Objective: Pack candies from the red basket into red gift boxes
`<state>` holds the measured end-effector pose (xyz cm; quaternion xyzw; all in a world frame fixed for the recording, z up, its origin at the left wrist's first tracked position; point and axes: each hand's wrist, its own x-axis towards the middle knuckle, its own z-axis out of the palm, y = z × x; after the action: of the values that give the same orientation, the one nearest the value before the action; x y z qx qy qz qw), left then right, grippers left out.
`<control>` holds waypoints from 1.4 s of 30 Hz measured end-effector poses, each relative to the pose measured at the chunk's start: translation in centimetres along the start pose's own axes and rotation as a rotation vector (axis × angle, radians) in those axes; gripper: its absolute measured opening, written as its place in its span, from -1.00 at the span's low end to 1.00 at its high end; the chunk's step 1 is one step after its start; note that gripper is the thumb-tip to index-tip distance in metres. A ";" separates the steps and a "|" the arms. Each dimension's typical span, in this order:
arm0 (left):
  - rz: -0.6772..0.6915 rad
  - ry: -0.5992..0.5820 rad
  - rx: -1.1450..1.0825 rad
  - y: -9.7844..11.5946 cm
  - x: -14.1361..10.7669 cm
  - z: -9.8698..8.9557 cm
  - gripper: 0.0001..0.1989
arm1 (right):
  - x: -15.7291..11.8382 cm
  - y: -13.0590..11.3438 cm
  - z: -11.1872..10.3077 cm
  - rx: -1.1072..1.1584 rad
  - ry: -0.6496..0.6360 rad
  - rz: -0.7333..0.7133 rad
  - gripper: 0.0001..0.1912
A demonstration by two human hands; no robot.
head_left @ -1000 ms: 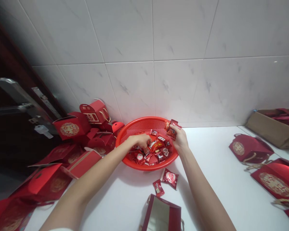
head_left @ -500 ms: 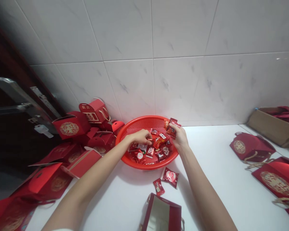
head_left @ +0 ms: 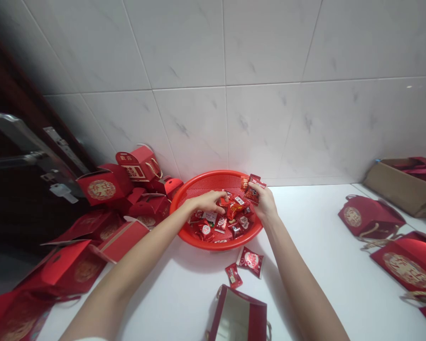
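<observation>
My left hand [head_left: 210, 202] reaches into a red plastic basket [head_left: 195, 242] holding several small wrapped candies [head_left: 221, 223]. Its thumb and fingers are apart over the candies, with red wrapping visible between them. Over the basket's right rim, my right hand [head_left: 265, 201] is closed on several candy packets [head_left: 252, 192], red and dark red; the fingers hide part of them. Two more packets, a larger candy packet [head_left: 251, 261] and a smaller one [head_left: 233, 275], lie on the white surface in front of the basket.
A dark red gift box [head_left: 236, 315] stands at the front edge of view. Several red gift boxes [head_left: 101, 189] are heaped at the left, near a door handle [head_left: 17, 137]. At the right are more gift boxes [head_left: 371, 217] and a cardboard box [head_left: 401, 187]. A tiled wall [head_left: 262, 132] rises behind.
My left hand's thumb and fingers have spread apart and shifted slightly over the candies. My right hand stays almost where it was, still holding its packets.
</observation>
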<state>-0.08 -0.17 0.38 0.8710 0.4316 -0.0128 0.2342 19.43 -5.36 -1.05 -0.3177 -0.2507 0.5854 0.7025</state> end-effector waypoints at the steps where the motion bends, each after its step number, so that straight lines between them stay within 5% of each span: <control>1: -0.009 -0.005 -0.006 0.0 0.0 0.0 -0.56 | 0.0 0.0 0.0 -0.001 0.000 0.000 -0.87; 9: 0.006 0.018 0.060 0.4 0.1 -0.1 -0.76 | 0.0 0.0 0.1 0.000 -0.005 0.026 -0.89; 18: -0.014 -0.030 0.085 0.2 0.0 0.0 -0.76 | 0.0 -0.1 0.0 0.037 -0.036 0.071 -0.86; 30: -0.121 0.195 0.174 -0.7 0.2 -0.1 -0.72 | -0.3 -0.5 0.4 0.048 0.013 0.073 -0.91; 37: -0.028 0.189 0.113 -0.4 0.4 0.2 -0.77 | -0.4 -0.6 0.7 0.082 0.052 0.067 -0.92; 42: 0.137 0.078 0.046 0.4 0.5 0.6 -0.72 | -0.2 -0.4 0.5 0.055 0.025 0.060 -0.90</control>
<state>0.65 -0.28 -0.06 0.9036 0.3792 0.0273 0.1972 19.33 -5.57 -0.39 -0.3129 -0.2161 0.6088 0.6963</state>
